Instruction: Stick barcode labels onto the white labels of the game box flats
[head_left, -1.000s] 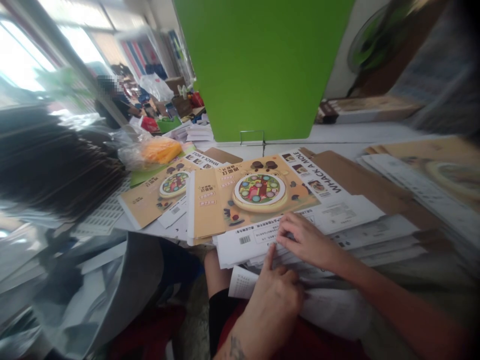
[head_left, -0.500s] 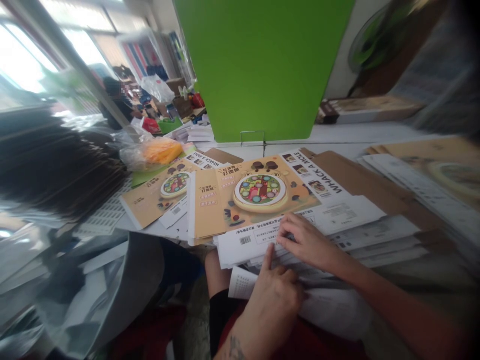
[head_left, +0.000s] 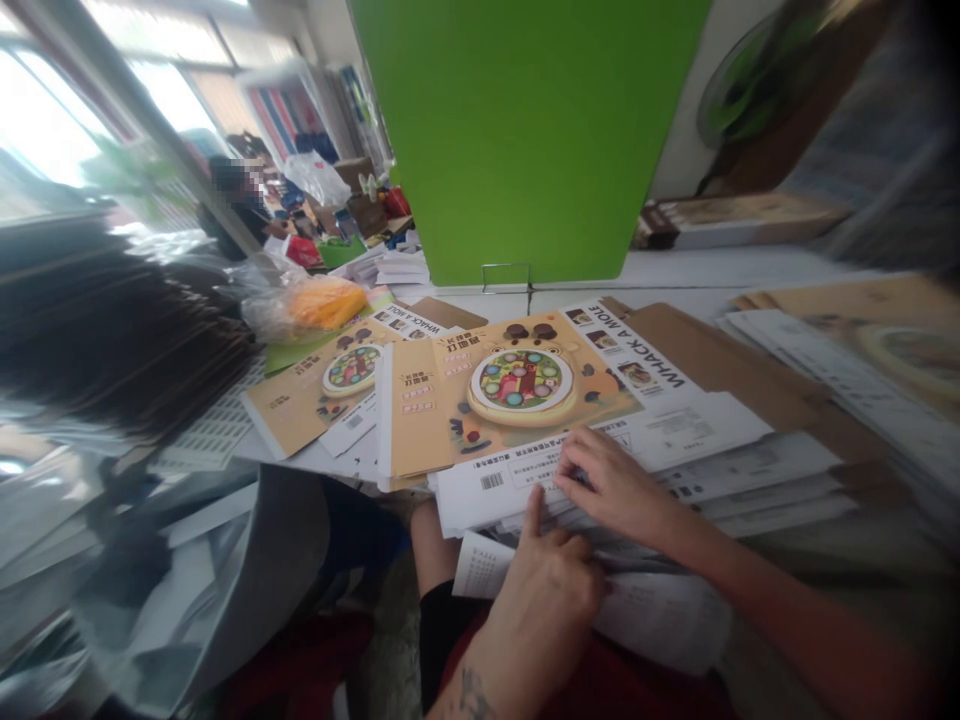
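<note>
Tan carton point(head_left: 544, 410) | round game picture point(head_left: 517, 382), white flaps point(head_left: 504, 478) | left hand point(head_left: 555, 580) forefinger extended, right hand point(head_left: 611, 485) curled; both grips unclear

One camera, worn on the person's head, looks forward and down across the flat white tabletop point(head_left: 660, 270). The bare left hand point(head_left: 551, 595) and bare right hand point(head_left: 619, 490) lie close beneath it, low in view; the tall, flat green board point(head_left: 536, 140) faces it from beyond. The wide view blurs toward its sides.
</note>
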